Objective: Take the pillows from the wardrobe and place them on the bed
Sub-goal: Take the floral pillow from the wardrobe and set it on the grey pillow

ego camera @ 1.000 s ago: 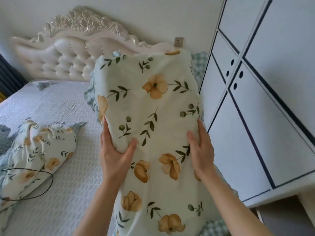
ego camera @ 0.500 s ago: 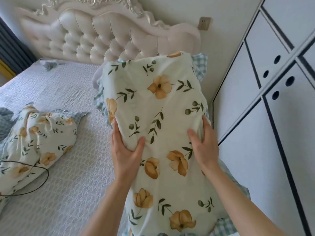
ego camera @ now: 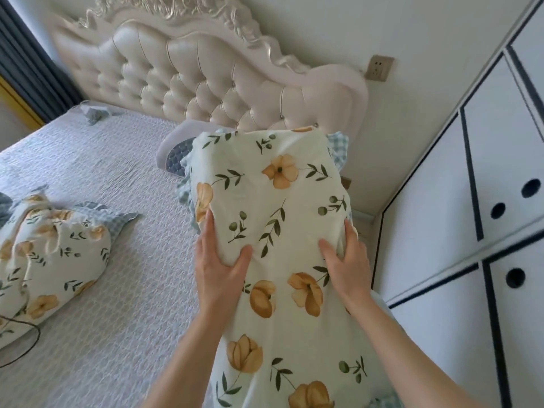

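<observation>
From the head view, I am holding the floral pillow upright over the near edge of the bed, beside the closed wardrobe. My left hand and right hand are clamping its two sides, thumbs pressing into the front; my fingers are wrapping behind it, out of sight. Its lower end is running off the frame. A second pillow is lying on the bed, cut off at the left edge.
</observation>
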### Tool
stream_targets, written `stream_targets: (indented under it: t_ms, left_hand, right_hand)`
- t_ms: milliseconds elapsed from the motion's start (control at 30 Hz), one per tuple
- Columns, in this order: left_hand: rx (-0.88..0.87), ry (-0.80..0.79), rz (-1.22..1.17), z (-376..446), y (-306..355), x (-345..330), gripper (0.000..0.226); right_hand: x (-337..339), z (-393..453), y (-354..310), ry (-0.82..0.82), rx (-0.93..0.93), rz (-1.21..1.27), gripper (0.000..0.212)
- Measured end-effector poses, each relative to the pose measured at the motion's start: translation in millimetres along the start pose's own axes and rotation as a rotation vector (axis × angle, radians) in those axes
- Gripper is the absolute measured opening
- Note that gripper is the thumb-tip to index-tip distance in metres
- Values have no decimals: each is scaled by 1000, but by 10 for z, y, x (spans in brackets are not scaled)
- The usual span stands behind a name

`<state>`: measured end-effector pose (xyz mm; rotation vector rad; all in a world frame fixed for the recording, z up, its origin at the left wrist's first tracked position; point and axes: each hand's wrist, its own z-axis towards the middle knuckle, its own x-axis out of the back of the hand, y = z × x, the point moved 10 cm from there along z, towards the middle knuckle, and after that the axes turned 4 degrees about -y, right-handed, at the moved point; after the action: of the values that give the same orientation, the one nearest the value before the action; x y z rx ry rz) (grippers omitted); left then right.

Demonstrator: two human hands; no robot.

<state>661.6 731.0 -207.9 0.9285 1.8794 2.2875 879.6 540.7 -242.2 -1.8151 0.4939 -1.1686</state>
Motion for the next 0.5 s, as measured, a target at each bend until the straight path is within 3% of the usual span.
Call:
stream_targets:
  t_ms: [500]
  left_hand:
    - [181,79,-160,2151,-573,-626,89]
  right_hand:
    - [-844,2439,-624,-187,-39,-176,82]
